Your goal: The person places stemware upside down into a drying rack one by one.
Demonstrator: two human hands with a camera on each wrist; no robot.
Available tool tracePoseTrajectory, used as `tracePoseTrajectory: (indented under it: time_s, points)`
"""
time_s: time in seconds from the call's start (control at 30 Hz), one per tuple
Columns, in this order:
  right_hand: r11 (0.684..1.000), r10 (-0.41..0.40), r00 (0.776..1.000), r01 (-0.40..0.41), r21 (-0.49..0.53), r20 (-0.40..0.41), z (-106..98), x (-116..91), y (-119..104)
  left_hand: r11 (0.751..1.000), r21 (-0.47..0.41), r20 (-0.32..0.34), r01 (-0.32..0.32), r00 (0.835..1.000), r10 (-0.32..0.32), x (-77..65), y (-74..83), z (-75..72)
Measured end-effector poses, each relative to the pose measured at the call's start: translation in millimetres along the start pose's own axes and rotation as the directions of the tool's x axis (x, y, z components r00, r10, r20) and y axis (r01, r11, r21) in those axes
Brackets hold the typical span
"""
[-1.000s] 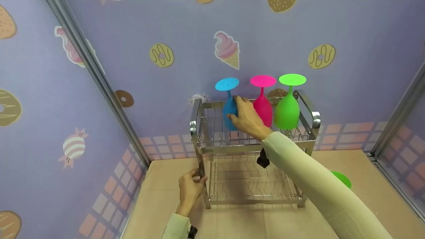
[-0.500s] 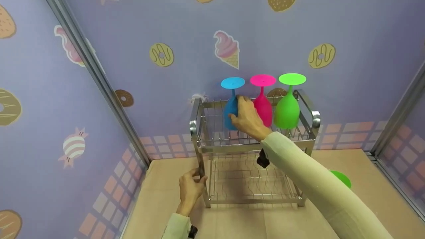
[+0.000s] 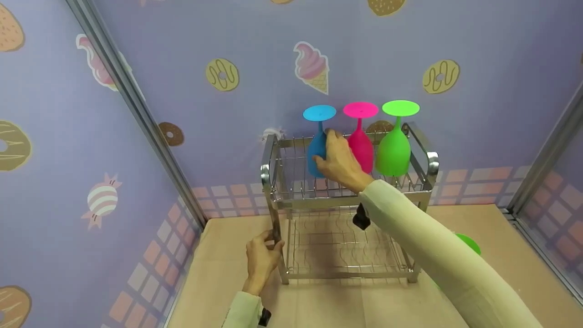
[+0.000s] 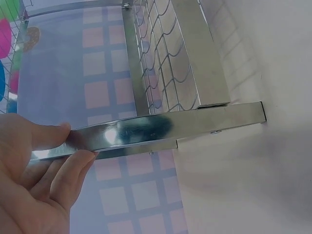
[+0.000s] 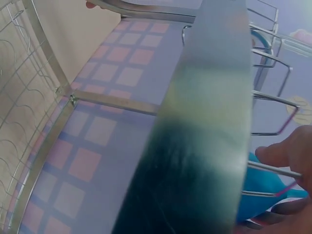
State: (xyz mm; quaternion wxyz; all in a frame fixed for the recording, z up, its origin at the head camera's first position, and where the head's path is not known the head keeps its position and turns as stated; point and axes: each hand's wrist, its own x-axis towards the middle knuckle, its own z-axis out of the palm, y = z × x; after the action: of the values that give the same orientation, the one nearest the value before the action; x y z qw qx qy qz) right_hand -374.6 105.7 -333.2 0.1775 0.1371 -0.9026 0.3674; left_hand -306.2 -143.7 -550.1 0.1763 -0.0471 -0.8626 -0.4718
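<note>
A two-tier metal dish rack (image 3: 337,202) stands against the back wall. Upside down on its top tier are a blue goblet (image 3: 315,155), a pink goblet (image 3: 362,152) and a green goblet (image 3: 393,155), side by side. My right hand (image 3: 341,161) grips the blue goblet's bowl from the right, thumb at the front and fingers behind. In the right wrist view, the blue bowl shows behind the rack wires, under that hand's thumb (image 5: 275,153). Lower left, my left hand (image 3: 262,259) pinches the rack's front left post (image 4: 126,131) between thumb and fingers.
A green object (image 3: 469,241) lies on the table at the right, mostly hidden behind the right sleeve (image 3: 437,246). The rack's lower tier (image 3: 346,255) has wavy wires. Patterned walls close in the back and both sides.
The blue goblet, tilted left a second ago, has straightened up, its foot shifting right toward the pink one. My right hand followed slightly. The left hand stays on the post.
</note>
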Motion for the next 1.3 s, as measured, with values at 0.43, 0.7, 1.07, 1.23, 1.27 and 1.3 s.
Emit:
tracePoseTrajectory:
  time_s: [0.43, 0.7, 1.07, 1.23, 1.27, 1.3]
  points:
    - [0.999, -0.051, 0.996, 0.050, 0.014, 0.070, -39, -40, -13, 1.000, -0.011, -0.014, 0.009, 1.000, -0.010, 0.5, -2.0, -2.4]
    - [0.989, -0.139, 0.990, 0.140, -0.034, 0.037, -74, -72, 3, 1.000, 0.017, -0.038, -0.011, 0.999, 0.011, 0.9, -2.6, -1.0]
    - [0.976, -0.217, 0.973, 0.215, -0.032, -0.084, -110, -124, 46, 0.999, 0.030, -0.021, 0.011, 1.000, -0.010, -1.3, -0.1, 2.9]
    - [0.970, -0.244, 0.958, 0.238, -0.058, -0.153, -115, -149, 69, 0.999, 0.029, -0.030, 0.016, 0.999, -0.016, -3.2, 1.7, 3.3]
    - [0.968, -0.250, 0.953, 0.242, -0.066, -0.171, -115, -154, 75, 1.000, 0.029, -0.030, 0.010, 1.000, -0.010, -3.3, 1.8, 3.5]
    - [0.966, -0.257, 0.948, 0.248, -0.072, -0.189, -115, -159, 81, 1.000, 0.029, -0.031, 0.005, 1.000, -0.004, -3.5, 1.9, 3.9]
